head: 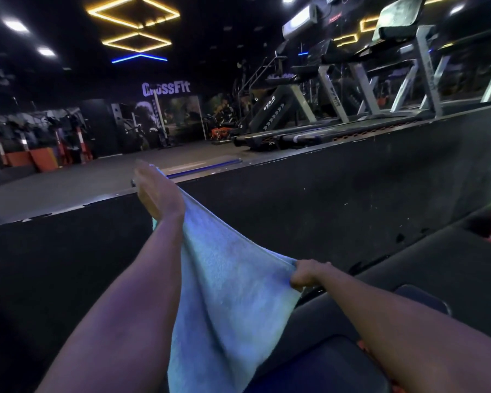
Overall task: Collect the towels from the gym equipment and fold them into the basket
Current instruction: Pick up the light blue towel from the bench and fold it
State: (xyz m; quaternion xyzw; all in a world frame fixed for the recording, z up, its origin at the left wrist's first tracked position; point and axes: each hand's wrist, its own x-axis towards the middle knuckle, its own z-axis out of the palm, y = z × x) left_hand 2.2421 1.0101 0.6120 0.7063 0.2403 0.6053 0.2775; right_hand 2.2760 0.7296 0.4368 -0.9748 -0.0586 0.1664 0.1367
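Left hand [156, 191]: stretched forward, gripping far end of the light blue towel [224, 293]
Right hand [306, 275]: clenched on near edge
Treadmills [338, 120]: beyond, right

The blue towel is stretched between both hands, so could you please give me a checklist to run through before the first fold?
1. Left hand holding the blue towel at its far edge: ok.
2. Right hand pinching the near corner: ok.
3. Towel clear of the floor: cannot tell, its lower end leaves the frame.
4. Towel spread flat: not ok, it sags and creases.
5. Basket within reach: cannot tell, none in view.
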